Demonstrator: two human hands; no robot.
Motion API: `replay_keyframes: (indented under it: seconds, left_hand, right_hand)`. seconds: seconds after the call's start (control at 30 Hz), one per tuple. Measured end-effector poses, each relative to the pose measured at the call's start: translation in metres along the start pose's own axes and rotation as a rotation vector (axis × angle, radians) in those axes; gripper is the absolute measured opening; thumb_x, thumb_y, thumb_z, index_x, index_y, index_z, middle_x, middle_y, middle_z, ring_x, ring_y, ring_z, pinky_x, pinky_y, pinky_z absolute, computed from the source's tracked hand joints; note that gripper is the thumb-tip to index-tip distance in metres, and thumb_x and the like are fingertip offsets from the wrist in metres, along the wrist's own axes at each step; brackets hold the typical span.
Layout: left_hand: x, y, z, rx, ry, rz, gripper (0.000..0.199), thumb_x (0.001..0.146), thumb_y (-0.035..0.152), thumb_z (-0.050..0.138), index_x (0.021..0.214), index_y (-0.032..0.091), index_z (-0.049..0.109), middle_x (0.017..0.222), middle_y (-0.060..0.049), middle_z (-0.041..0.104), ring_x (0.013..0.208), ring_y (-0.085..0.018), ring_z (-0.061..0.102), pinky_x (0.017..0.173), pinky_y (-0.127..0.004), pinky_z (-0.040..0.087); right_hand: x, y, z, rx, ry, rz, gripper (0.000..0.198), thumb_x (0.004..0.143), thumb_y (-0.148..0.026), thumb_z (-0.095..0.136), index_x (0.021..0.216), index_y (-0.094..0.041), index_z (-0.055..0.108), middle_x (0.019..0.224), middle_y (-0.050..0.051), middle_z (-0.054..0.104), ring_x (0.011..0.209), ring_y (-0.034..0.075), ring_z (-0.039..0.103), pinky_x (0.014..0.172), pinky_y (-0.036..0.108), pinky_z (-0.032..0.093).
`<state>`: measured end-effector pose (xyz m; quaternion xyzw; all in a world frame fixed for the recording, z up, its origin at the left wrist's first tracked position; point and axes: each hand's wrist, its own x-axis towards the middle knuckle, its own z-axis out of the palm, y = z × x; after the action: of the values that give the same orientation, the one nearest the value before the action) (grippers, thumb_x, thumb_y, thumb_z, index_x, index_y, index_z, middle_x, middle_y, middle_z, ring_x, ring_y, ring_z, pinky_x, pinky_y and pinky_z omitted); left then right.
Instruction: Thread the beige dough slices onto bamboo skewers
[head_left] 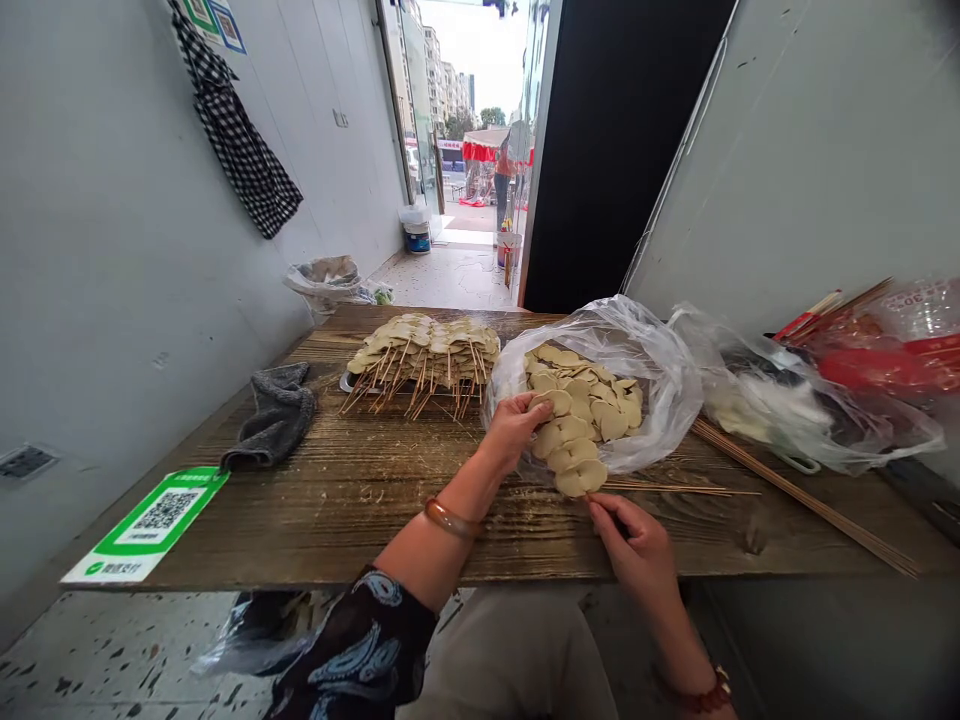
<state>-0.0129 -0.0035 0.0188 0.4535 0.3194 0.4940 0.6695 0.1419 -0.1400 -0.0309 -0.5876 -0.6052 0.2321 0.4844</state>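
I have the left hand [514, 428] narrowed in a pinch, its thumb on the top disc of a short overlapping row of thin, beige, round slices [574, 455]. The right hand [637, 545] pinches at the row's lower end, on what looks like a slim wooden skewer, mostly hidden by the slices and fingertips. I read this two-ended hold as a way to keep the row lined up: one grip steadies the slices, the other the skewer. The row lies between both grips, slanting down and rightward from the left one to the fingertips of the right, over the dark brown wooden surface [360, 530].

Just beyond the row sits a clear, crumpled plastic bag [667, 365], its mouth spread wide, probably so the loose beige slices [615, 415] inside stay within easy reach. A few thin brown sticks [690, 489] lie just beyond and right of the right grip, likely for the same reason; a longer brown stick bundle [810, 500] slants farther right. Beyond and left of the left grip is a layered pile of skewered beige slices [435, 345], bare stick ends facing me, perhaps for easy handling.
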Motion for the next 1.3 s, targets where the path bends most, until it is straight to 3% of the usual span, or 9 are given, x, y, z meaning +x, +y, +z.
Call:
replay_keyframes:
  seconds: [0.13,0.43,0.63,0.77,1.13,1.3]
  left_hand:
    - [0.0003,-0.0041,-0.0003,0.028,-0.013,-0.017,0.035,0.06,0.041,0.076,0.072,0.011,0.065,0.059,0.002,0.055,0.051,-0.005,0.045,0.049,-0.017,0.033]
    - [-0.0041,-0.0019,0.0053,-0.085,-0.011,-0.116,0.038,0.054,0.039,0.08,0.073,0.011,0.064,0.061,0.001,0.057,0.049,-0.006,0.048,0.046,-0.017,0.036]
    - [-0.0063,0.0033,0.006,-0.196,-0.05,-0.167,0.038,0.058,0.04,0.079,0.081,0.012,0.066,0.067,-0.001,0.061,0.054,-0.008,0.055,0.052,-0.021,0.045]
    - [-0.0053,0.0002,0.0058,-0.247,-0.057,-0.2,0.037,0.058,0.037,0.08,0.081,0.011,0.068,0.071,-0.004,0.066,0.061,-0.011,0.059,0.061,-0.024,0.049]
    - [-0.0024,-0.0029,0.0045,-0.237,-0.045,-0.191,0.032,0.057,0.028,0.08,0.083,0.011,0.07,0.069,-0.004,0.067,0.058,-0.011,0.058,0.057,-0.023,0.048]
    - [0.0015,-0.0037,-0.0019,-0.27,0.002,-0.153,0.032,0.057,0.027,0.079,0.083,0.012,0.068,0.071,-0.005,0.068,0.06,-0.012,0.06,0.06,-0.024,0.049]
  right_hand:
    - [-0.0001,0.0011,-0.0005,0.002,0.001,0.019,0.028,0.086,-0.037,0.053,0.092,-0.017,0.072,0.086,0.008,0.071,0.071,0.019,0.063,0.067,0.029,0.05]
    - [0.001,-0.0002,0.0,0.028,0.025,0.079,0.03,0.084,-0.039,0.054,0.091,-0.016,0.072,0.076,0.005,0.067,0.066,0.017,0.06,0.063,0.027,0.049]
    - [0.0017,-0.0015,-0.0007,0.075,0.025,0.146,0.031,0.083,-0.04,0.055,0.091,-0.016,0.072,0.068,0.003,0.064,0.063,0.016,0.059,0.06,0.025,0.048]
    - [0.0014,-0.0024,-0.0008,0.077,0.026,0.142,0.031,0.083,-0.04,0.055,0.092,-0.015,0.071,0.069,0.003,0.064,0.062,0.015,0.058,0.059,0.025,0.047]
    - [0.0056,-0.007,-0.0012,0.059,0.04,0.097,0.028,0.084,-0.038,0.054,0.09,-0.017,0.071,0.071,0.003,0.068,0.061,0.015,0.06,0.062,0.026,0.047]
    - [0.005,-0.0075,0.0006,0.04,-0.001,0.063,0.028,0.083,-0.038,0.054,0.088,-0.018,0.072,0.085,0.007,0.072,0.07,0.018,0.064,0.069,0.029,0.049]
